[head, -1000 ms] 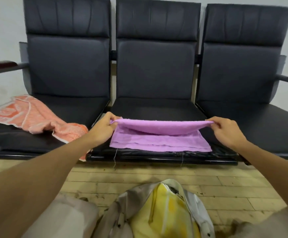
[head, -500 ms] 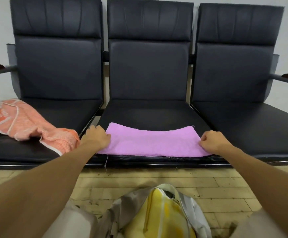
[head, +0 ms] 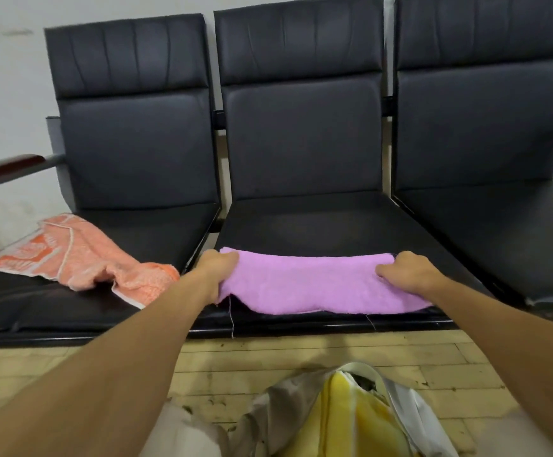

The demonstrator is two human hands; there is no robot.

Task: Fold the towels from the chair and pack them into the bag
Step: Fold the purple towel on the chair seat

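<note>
A folded purple towel [head: 318, 285] lay across the front edge of the middle seat [head: 318, 225] of a row of black chairs. The left hand [head: 214, 272] gripped its left end and the right hand [head: 407, 273] its right end, fingers curled around the cloth. A crumpled orange towel [head: 80, 255] lay on the left seat [head: 156, 232]. On the floor below, an open bag [head: 281, 404] held a yellow towel [head: 344, 420].

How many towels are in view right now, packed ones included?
3. A purple towel on the middle seat; an orange towel crumpled on the left seat; a yellow towel in the bag. More may be hidden inside it.
</note>
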